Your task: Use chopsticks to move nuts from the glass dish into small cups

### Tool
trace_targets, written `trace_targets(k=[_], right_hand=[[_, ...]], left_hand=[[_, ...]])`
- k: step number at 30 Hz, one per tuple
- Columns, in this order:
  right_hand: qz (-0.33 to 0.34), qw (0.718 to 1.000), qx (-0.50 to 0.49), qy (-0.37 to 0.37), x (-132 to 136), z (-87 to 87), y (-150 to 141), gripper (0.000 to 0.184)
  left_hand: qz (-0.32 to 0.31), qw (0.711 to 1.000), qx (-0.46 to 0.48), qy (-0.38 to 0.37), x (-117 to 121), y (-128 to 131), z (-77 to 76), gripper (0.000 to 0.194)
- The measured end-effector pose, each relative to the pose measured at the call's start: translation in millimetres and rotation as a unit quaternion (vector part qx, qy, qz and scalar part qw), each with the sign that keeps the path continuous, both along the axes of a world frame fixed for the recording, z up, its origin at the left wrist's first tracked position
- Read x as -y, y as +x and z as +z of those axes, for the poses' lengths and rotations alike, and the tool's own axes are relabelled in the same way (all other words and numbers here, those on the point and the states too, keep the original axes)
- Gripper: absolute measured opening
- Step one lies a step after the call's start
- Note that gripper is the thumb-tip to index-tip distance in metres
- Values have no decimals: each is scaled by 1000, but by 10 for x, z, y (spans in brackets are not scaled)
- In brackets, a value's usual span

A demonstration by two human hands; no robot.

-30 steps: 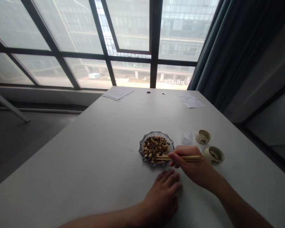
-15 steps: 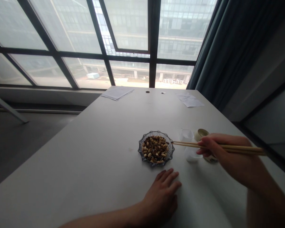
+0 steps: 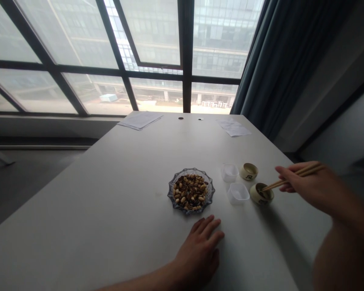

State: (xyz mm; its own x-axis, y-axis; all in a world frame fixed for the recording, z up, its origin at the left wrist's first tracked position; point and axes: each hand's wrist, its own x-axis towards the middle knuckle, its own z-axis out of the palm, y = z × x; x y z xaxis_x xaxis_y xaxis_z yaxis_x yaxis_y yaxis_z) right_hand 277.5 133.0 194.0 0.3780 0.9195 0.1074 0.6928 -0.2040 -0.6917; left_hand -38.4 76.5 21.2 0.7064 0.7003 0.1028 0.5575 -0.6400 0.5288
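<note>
Wooden chopsticks (image 3: 291,180) are gripped in the right hand (image 3: 309,182), which is half closed around them and raised above the white table (image 3: 109,202), well to the right of the glass dish (image 3: 190,211). Their tips are angled down into a cream ceramic cup (image 3: 261,195), the farthest right of the things near the dish. Dark contents are seen in this cup, but what they are, and whether anything is pinched between the tips, cannot be made out. The left hand (image 3: 198,252) is laid palm down just below the dish, apart from it, with the fingers loosely spread and nothing held. That forearm is cut off by the bottom edge of the view, and the blurred right arm is cut off at the right edge.

The scalloped dish is heaped with pale nuts and dark seeds (image 3: 189,192), their exact kind unclear. To its right are set a clear plastic tub (image 3: 238,193), a second clear tub (image 3: 229,173) and a second cream cup (image 3: 248,171), marked with a dark character. Sheets of paper (image 3: 140,120) lie beyond the dish.
</note>
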Motion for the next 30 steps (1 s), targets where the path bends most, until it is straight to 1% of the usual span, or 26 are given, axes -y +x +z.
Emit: trace_targets(k=[3, 6, 11, 15, 18, 20, 22, 24, 26, 28, 30], right_hand=[[20, 999, -27, -28, -156, -98, 22, 31], [21, 999, -38, -25, -237, -113, -35, 30], [25, 998, -45, -21, -229, -67, -70, 29], [13, 999, -13, -26, -164, -22, -24, 32], [5, 1000, 30, 6, -74, 47, -77, 34], [13, 998, 47, 45, 0, 105, -185, 36], [30, 995, 36, 90, 74, 157, -348, 37], [63, 990, 1, 123, 137, 185, -547, 39], [125, 983, -38, 130, 176, 177, -751, 39], [219, 967, -59, 113, 189, 134, -935, 37], [316, 942, -67, 94, 176, 66, -1086, 35]], left_hand=[[1, 1000, -7, -4, 3, -3, 12, 57], [-2, 1000, -13, -5, 5, -2, 20, 58], [-3, 1000, -22, -6, -11, 6, 20, 61], [-3, 1000, -25, -7, -14, 10, 20, 63], [-5, 1000, -27, -8, -5, 10, 25, 62], [-4, 1000, -26, -9, -1, 9, 26, 60], [-2, 1000, -17, -9, -1, 6, 21, 58], [0, 1000, -4, -4, 2, -1, 9, 56], [0, 1000, 6, 3, 10, -10, -8, 54], [1, 1000, 11, 10, 20, -20, -21, 51], [1, 1000, 14, 15, 29, -29, -26, 49]])
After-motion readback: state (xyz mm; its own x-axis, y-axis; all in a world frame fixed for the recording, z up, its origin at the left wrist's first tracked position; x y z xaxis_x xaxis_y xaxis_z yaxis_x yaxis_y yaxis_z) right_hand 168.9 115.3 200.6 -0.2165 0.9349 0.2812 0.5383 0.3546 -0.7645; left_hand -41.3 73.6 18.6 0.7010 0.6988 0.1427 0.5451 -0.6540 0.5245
